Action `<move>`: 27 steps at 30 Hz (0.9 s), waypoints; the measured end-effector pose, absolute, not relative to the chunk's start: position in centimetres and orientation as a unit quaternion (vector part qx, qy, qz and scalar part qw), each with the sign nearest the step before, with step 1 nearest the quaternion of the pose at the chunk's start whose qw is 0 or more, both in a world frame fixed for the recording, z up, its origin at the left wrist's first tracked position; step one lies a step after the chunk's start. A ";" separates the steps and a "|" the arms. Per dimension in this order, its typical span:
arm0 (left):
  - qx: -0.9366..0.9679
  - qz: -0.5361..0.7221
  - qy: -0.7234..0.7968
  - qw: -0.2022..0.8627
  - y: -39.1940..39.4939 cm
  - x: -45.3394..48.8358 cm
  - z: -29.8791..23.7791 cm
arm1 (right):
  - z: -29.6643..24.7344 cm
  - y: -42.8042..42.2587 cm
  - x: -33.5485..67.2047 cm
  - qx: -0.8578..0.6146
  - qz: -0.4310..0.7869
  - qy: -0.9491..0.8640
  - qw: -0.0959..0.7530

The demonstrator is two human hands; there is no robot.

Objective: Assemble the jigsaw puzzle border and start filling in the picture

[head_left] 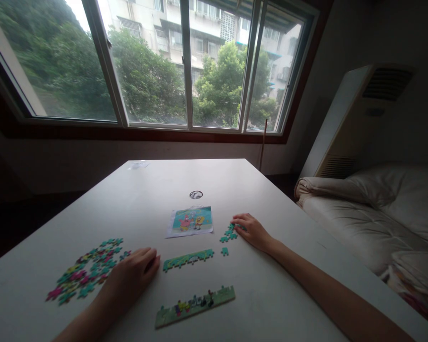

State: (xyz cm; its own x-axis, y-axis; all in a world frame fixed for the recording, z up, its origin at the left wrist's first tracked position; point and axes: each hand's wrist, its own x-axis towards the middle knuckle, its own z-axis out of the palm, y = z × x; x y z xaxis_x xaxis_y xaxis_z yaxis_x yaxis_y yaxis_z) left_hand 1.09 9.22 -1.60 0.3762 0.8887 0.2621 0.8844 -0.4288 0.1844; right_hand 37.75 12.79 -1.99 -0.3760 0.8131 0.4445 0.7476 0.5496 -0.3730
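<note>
My left hand (133, 274) lies palm down on the white table (171, 183), its fingers stretched out beside the left end of a joined teal puzzle strip (188, 259). A spread of loose coloured puzzle pieces (87, 270) lies just left of that hand. My right hand (252, 230) rests at the right, fingertips curled onto a small cluster of teal pieces (228, 233); I cannot see whether it grips one. A longer assembled strip (195, 305) lies nearest to me. The cartoon reference picture (190, 221) lies flat beyond the strips.
A small round hole or cap (196, 194) sits in the table past the picture, and a clear scrap (138, 165) lies at the far left edge. A bed with pale bedding (371, 209) stands close on the right. A wide window (185, 66) fills the far wall.
</note>
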 end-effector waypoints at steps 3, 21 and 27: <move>0.828 0.163 0.536 0.002 9.1 1.1 -1.6 | -1.9 12.6 37.8 -0.496 0.056 -0.805 0.319; 0.832 0.163 0.530 0.002 9.2 1.1 -1.5 | -1.7 11.8 37.4 -0.518 -0.012 -0.808 0.281; 0.831 0.160 0.532 -0.001 9.3 1.1 -1.6 | -1.6 11.9 37.5 -0.514 -0.044 -0.803 0.297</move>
State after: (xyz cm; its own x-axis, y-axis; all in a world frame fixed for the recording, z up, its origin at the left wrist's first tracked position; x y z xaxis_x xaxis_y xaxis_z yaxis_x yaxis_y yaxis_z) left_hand 1.11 9.25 -1.58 0.3820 0.8847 0.2671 0.8856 -0.4330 0.1679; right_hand 37.45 11.94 -1.61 -0.2941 0.8000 0.5230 0.8524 0.4671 -0.2351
